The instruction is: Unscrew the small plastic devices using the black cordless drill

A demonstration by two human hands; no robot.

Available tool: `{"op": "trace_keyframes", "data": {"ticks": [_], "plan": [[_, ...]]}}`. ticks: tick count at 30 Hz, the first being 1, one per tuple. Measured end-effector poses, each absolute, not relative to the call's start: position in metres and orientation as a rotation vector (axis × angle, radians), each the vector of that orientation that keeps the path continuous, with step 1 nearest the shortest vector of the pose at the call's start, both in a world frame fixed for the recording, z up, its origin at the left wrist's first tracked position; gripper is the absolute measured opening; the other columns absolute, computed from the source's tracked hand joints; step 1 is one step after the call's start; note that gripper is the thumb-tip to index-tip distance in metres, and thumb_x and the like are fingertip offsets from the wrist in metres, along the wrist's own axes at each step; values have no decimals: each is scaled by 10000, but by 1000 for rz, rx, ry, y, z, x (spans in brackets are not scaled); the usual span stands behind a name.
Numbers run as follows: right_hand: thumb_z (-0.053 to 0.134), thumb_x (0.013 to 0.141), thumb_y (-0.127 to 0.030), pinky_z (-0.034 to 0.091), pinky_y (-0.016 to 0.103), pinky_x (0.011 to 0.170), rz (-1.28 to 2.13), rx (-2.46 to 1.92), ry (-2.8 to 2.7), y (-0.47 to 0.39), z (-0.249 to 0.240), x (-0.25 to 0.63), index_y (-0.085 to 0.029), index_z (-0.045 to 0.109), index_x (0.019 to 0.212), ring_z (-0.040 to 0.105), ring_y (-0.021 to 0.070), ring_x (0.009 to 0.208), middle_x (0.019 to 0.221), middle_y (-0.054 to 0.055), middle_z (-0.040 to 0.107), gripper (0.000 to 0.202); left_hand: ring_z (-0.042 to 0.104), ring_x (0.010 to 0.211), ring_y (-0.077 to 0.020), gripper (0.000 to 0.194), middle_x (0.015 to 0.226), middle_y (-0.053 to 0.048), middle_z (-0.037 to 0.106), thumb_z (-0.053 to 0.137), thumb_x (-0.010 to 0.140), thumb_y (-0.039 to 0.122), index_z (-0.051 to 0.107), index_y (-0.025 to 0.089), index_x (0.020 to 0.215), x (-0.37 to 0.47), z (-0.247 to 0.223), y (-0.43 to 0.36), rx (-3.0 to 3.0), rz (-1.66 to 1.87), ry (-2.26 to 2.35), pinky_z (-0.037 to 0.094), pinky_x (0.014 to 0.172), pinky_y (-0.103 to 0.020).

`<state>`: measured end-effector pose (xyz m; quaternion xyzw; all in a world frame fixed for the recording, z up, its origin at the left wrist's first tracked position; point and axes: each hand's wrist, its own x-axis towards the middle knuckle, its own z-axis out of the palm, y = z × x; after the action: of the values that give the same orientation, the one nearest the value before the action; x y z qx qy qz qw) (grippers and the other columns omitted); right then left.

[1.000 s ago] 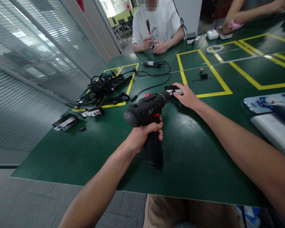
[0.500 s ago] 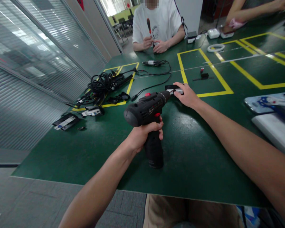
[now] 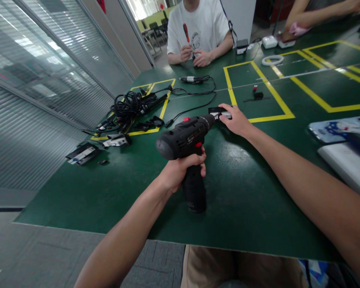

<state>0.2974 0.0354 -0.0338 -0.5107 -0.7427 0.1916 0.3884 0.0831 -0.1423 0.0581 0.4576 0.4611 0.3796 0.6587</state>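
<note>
My left hand (image 3: 184,172) is wrapped round the handle of a black cordless drill (image 3: 186,138) with red switches. The drill's chuck points away from me, toward a small black and silver block-shaped part (image 3: 218,112) on the green table. Fingers of my right hand (image 3: 235,121) grip that part from its right side and press it to the tabletop. The drill's tip meets or nearly meets the part; the exact contact is too small to tell.
Tangled black cables (image 3: 132,106) and small black pieces lie at the left, near two black-and-silver parts (image 3: 83,154). A pen-shaped tool (image 3: 191,79) with a cord lies farther back. A person (image 3: 198,32) across the table holds a red screwdriver (image 3: 186,33). A phone (image 3: 336,130) sits at right.
My hands, the drill and the part stay almost still. Across the table, the person's screwdriver has tilted slightly to the left.
</note>
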Motion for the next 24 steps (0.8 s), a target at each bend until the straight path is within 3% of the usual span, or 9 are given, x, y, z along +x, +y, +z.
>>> {"op": "trace_keyframes", "data": {"ticks": [18,24], "plan": [[585,868,-295,446,485,1047,491,-1296,-1878,34,-32,297,-197,594,1360,596,319,1126,1233,142,567,502,575,528,-87,255,756,10,576,670,699,228,566,137,914,83,58,-141,1044,862,1028,453,555,-236],[583,871,-299,454,493,1035,495,-1302,-1879,36,-33,297,-199,586,1371,598,320,1115,1225,143,563,511,570,526,-95,248,682,15,574,677,709,236,571,138,910,83,57,-141,1054,854,1043,447,558,-231]]}}
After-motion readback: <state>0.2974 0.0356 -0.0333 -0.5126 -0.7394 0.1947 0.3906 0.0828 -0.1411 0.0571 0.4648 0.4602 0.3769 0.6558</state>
